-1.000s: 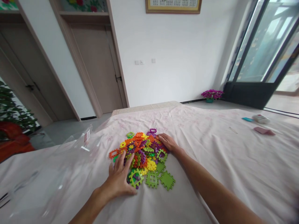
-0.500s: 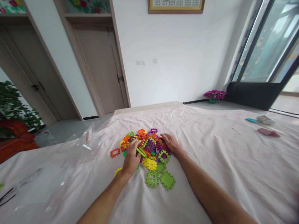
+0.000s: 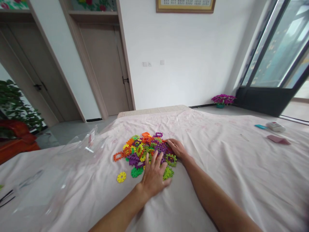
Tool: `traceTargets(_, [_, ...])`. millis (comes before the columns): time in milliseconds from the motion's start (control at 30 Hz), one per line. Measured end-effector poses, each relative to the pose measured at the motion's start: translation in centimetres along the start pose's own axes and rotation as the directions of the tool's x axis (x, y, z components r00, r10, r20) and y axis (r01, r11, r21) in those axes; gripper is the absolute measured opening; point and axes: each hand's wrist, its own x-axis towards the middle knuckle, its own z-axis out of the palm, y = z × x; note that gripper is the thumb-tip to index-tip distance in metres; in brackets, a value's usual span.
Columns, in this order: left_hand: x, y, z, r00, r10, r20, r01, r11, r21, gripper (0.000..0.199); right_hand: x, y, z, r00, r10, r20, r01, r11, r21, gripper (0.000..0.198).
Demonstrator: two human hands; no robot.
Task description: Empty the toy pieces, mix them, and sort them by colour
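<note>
Where toothed pieces (image 3: 146, 149) end (right hand (image 3: 177, 149) at their edge), cloth (image 3: 217, 145) spreads wide.

Org/purple/grn/yel pcs (image 3: 146, 149), yel disc (image 3: 121, 180), pale-pink cloth (image 3: 207, 148) w/ pink floral ptn, magenta flwrs (image 3: 224, 99)

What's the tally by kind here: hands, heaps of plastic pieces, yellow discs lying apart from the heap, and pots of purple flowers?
Hands: 2 (left hand, right hand)
Heap of plastic pieces: 1 (pieces overlap, so they cannot be counted singly)
Yellow disc lying apart: 1
Pot of purple flowers: 1
Total: 5
</note>
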Motion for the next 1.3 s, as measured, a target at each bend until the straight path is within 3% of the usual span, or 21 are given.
traceTargets(100, [0.9, -2.1, -0.6, 0.995, -0.027, -0.096, 0.035, 0.995, 0.088, 0.050, 0.0, -0.1, 0.0, 1.000, -0.017, -0.026, 0.016, 0.999, -0.034, 0.056])
traceTargets(233, [1.2, -5.0, -1.2, 0.984, -0.074, -0.161, 0.098, 0.984, 0.150, 0.048, 0.2, 0.8, 0.3, 0.984, 0.094, -0.153, -0.109, 0.989, -0.096, 0.058])
traceTargets(367, [1.0, -7.6, -1.9, 0.963, -0.144, -0.230, 0.186, 0.967, 0.174, 0.040, 0.4, 1.7, 0.4, 0.947, 0.147, -0.287, -0.147, 0.989, 0.023, 0.052])
traceTargets(433, [0.8, -8.9, -2.5, 0.930, -0.219, -0.295, 0.280, 0.942, 0.183, 0.037, 0.4, 1.9, 0.5, 0.937, 0.193, -0.290, -0.153, 0.976, 0.154, 0.051])
traceTargets(533, [0.2, -10.6, -3.2, 0.851, -0.350, -0.392, 0.437, 0.886, 0.157, 0.038, 0.3, 2.0, 0.7, 0.940, 0.283, -0.188, -0.191, 0.898, 0.395, 0.054])
traceTargets(600, [-0.4, -11.4, -3.5, 0.794, -0.428, -0.432, 0.525, 0.841, 0.132, 0.039, 0.2, 2.2, 0.9, 0.949, 0.286, -0.134, -0.193, 0.861, 0.470, 0.054])
traceTargets(733, [-1.1, -12.2, -3.5, 0.668, -0.577, -0.470, 0.692, 0.713, 0.109, 0.045, 0.4, 2.2, 0.7, 0.975, 0.168, -0.144, -0.124, 0.955, 0.270, 0.049])
traceTargets(867, [-1.4, -12.8, -3.3, 0.597, -0.719, -0.357, 0.771, 0.637, 0.007, 0.056, 0.6, 1.2, 0.8, 0.998, 0.060, -0.002, -0.060, 0.997, -0.054, 0.049])
traceTargets(967, [-1.3, -13.1, -3.0, 0.608, -0.744, -0.277, 0.768, 0.639, -0.030, 0.061, 0.5, 0.2, 1.7, 0.994, 0.068, 0.079, -0.057, 0.989, -0.134, 0.052])
traceTargets(1100, [-0.9, -12.8, -2.0, 0.667, -0.711, -0.224, 0.710, 0.697, -0.098, 0.063, 0.1, -1.3, 3.2, 0.991, 0.114, 0.077, -0.105, 0.989, -0.105, 0.056])
traceTargets(1300, [0.2, -11.8, -1.1, 0.760, -0.636, -0.133, 0.567, 0.749, -0.344, 0.070, -0.1, -3.4, 4.3, 0.988, 0.117, 0.103, -0.136, 0.972, 0.192, 0.065])
